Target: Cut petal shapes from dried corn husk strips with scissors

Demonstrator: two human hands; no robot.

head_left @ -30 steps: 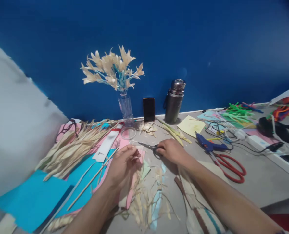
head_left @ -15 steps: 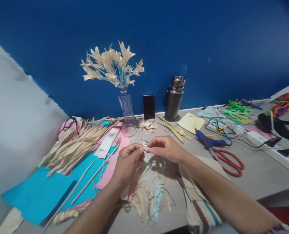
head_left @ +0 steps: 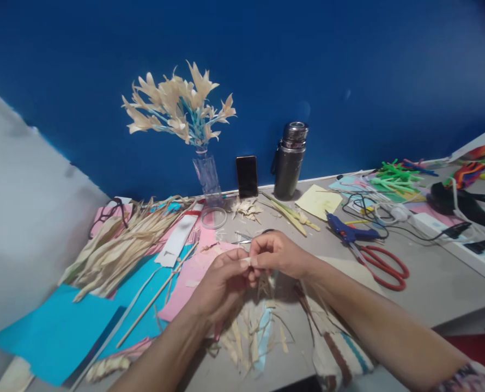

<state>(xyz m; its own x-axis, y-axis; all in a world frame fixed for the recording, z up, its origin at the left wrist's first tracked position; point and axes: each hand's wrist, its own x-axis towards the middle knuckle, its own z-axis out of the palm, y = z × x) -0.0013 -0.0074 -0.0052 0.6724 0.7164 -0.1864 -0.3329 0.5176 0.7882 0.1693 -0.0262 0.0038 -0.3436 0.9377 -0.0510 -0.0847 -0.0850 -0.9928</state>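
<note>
Over the middle of the table, my left hand [head_left: 224,283] and my right hand [head_left: 283,255] meet at the fingertips. Between them they pinch a small pale strip of husk [head_left: 247,261], mostly covered by the fingers. Just behind the fingers lies a small pair of scissors [head_left: 242,240], its blades partly in sight. Below my hands, shredded husk scraps [head_left: 238,340] are scattered around a light blue paper strip [head_left: 264,335]. Pink paper [head_left: 185,277] lies beside my left hand. A striped cloth [head_left: 334,354] is under my right forearm.
Dried husks [head_left: 115,250] and blue paper [head_left: 58,332] cover the left side. Along the wall stand a bottle [head_left: 208,177] of husk flowers [head_left: 173,103], a phone [head_left: 247,177] and a flask [head_left: 289,171]. To the right lie a glue gun [head_left: 349,231], red-handled scissors [head_left: 389,267] and a power strip [head_left: 459,245].
My hands have come slightly lower and nearer the camera, still pinching the strip. More of the small scissors shows behind them. The camera view has shifted a little.
</note>
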